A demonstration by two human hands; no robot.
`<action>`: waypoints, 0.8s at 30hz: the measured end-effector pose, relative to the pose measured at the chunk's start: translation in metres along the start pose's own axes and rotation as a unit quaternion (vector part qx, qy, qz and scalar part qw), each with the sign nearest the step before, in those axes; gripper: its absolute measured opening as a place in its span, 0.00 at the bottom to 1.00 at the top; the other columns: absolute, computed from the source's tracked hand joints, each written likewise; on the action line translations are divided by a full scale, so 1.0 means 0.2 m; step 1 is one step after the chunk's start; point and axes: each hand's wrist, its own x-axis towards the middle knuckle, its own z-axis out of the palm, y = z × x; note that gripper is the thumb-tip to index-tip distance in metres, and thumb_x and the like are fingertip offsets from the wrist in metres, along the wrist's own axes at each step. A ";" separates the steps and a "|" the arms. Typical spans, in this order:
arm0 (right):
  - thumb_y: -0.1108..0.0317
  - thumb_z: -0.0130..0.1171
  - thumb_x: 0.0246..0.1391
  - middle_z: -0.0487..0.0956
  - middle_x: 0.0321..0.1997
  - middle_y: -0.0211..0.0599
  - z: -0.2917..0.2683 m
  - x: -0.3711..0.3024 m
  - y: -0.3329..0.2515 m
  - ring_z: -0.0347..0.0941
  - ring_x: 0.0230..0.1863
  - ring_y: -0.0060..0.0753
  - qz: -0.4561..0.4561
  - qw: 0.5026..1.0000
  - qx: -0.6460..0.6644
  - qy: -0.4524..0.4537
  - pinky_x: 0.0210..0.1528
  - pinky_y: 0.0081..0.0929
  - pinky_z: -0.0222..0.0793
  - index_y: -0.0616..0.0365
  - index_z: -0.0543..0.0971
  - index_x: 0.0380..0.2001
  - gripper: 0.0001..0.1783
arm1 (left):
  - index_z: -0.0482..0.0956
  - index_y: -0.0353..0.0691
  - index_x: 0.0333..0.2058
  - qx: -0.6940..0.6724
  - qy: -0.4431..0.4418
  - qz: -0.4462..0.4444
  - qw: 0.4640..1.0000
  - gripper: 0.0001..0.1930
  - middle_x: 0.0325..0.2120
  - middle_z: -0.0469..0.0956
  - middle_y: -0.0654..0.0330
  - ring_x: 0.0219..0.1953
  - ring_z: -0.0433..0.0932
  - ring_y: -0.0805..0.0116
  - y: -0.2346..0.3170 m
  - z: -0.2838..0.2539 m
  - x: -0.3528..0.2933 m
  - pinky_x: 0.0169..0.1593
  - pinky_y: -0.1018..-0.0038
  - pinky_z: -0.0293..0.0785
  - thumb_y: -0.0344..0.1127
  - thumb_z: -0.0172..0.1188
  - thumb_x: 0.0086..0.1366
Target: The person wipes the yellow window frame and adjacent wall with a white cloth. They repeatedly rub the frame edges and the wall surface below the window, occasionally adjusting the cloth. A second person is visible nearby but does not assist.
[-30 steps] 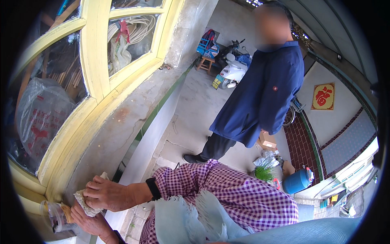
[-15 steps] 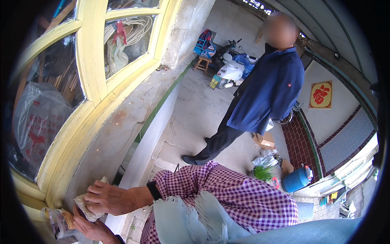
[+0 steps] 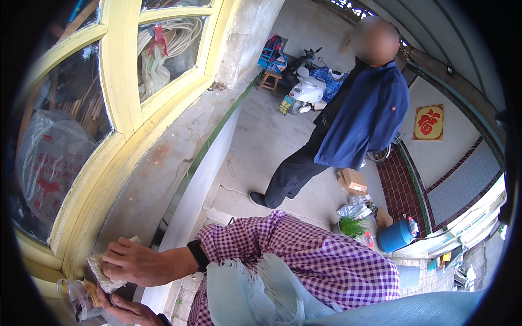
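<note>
My right hand [image 3: 137, 264], with a black band on its wrist, reaches in toward the lower left. Its fingers are closed on a beige, rough-textured cloth [image 3: 101, 270]. Just below is my left hand [image 3: 130, 312], partly cut off by the lower edge, its fingers curled up against the cloth. Something dark shows between the two hands, but what my left hand grips is mostly hidden. A tan, flat piece [image 3: 92, 294] shows by the left fingertips. Beside it is a clear plastic jar [image 3: 73, 300] with small things inside, too blurred to name.
A yellow-framed window [image 3: 126, 65] and its concrete sill [image 3: 155, 168] run along the left. A person in a blue jacket [image 3: 359, 114] stands on the paved floor. Beyond are a white scooter [image 3: 307, 89], cardboard boxes [image 3: 353, 180], a green plant [image 3: 352, 226] and a blue barrel [image 3: 397, 237].
My right hand and the cloth have shifted slightly left over my left hand. The person in the blue jacket has stepped a little to the right, feet now placed differently.
</note>
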 end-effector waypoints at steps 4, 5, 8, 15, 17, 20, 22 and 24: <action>0.63 0.59 0.51 0.73 0.45 0.38 0.05 0.04 -0.03 0.68 0.48 0.40 0.018 0.999 -0.003 -0.037 0.46 0.36 0.62 0.60 0.78 0.42 0.16 | 0.70 0.34 0.63 0.224 0.039 0.251 0.941 0.33 0.59 0.74 0.47 0.55 0.77 0.52 -0.01 -0.03 -0.06 0.66 0.49 0.67 0.57 0.51 0.73; 0.62 0.59 0.51 0.73 0.45 0.38 0.06 0.04 -0.05 0.68 0.49 0.40 0.034 0.997 0.000 -0.070 0.47 0.37 0.62 0.60 0.78 0.41 0.16 | 0.70 0.34 0.63 0.243 0.041 0.286 0.926 0.33 0.58 0.75 0.48 0.55 0.77 0.54 0.00 -0.03 -0.06 0.66 0.51 0.67 0.58 0.49 0.74; 0.60 0.57 0.52 0.73 0.45 0.37 0.09 0.05 -0.09 0.68 0.50 0.40 -0.012 1.000 -0.008 0.014 0.48 0.39 0.62 0.56 0.80 0.39 0.14 | 0.73 0.33 0.61 0.212 0.002 0.303 0.929 0.32 0.54 0.80 0.50 0.52 0.80 0.61 0.06 0.00 -0.03 0.65 0.53 0.70 0.58 0.46 0.77; 0.58 0.58 0.51 0.74 0.46 0.34 0.16 0.01 -0.05 0.68 0.51 0.40 -0.058 0.996 0.019 -0.064 0.48 0.43 0.64 0.48 0.81 0.35 0.11 | 0.73 0.27 0.59 0.297 0.082 0.448 0.839 0.27 0.61 0.72 0.40 0.63 0.70 0.40 0.10 0.02 -0.03 0.68 0.49 0.61 0.48 0.42 0.80; 0.60 0.58 0.52 0.74 0.46 0.33 0.14 -0.01 0.05 0.68 0.52 0.39 -0.042 0.997 -0.030 -0.060 0.48 0.44 0.64 0.47 0.82 0.34 0.09 | 0.75 0.26 0.57 0.351 0.058 0.436 0.827 0.26 0.59 0.75 0.41 0.62 0.72 0.42 0.09 0.00 -0.03 0.66 0.51 0.63 0.46 0.42 0.80; 0.60 0.59 0.50 0.75 0.43 0.27 0.05 -0.02 0.29 0.67 0.52 0.37 0.007 0.997 -0.081 -0.016 0.50 0.46 0.63 0.41 0.83 0.29 0.05 | 0.77 0.28 0.56 0.376 0.041 0.428 0.821 0.26 0.56 0.78 0.44 0.61 0.73 0.43 0.09 0.00 -0.02 0.64 0.52 0.65 0.47 0.40 0.81; 0.63 0.57 0.54 0.75 0.47 0.31 -0.07 -0.09 0.46 0.67 0.53 0.40 0.022 0.996 -0.075 -0.046 0.50 0.45 0.63 0.43 0.84 0.37 0.08 | 0.77 0.28 0.55 0.399 0.031 0.416 0.817 0.26 0.55 0.79 0.45 0.59 0.74 0.43 0.10 0.01 -0.01 0.63 0.53 0.66 0.46 0.40 0.81; 0.64 0.59 0.53 0.75 0.48 0.30 -0.16 -0.16 0.63 0.67 0.53 0.40 0.057 0.994 -0.079 -0.044 0.51 0.43 0.63 0.43 0.84 0.37 0.09 | 0.77 0.28 0.55 0.411 0.028 0.399 0.819 0.26 0.54 0.79 0.45 0.58 0.75 0.44 0.11 0.01 -0.01 0.62 0.55 0.67 0.46 0.41 0.82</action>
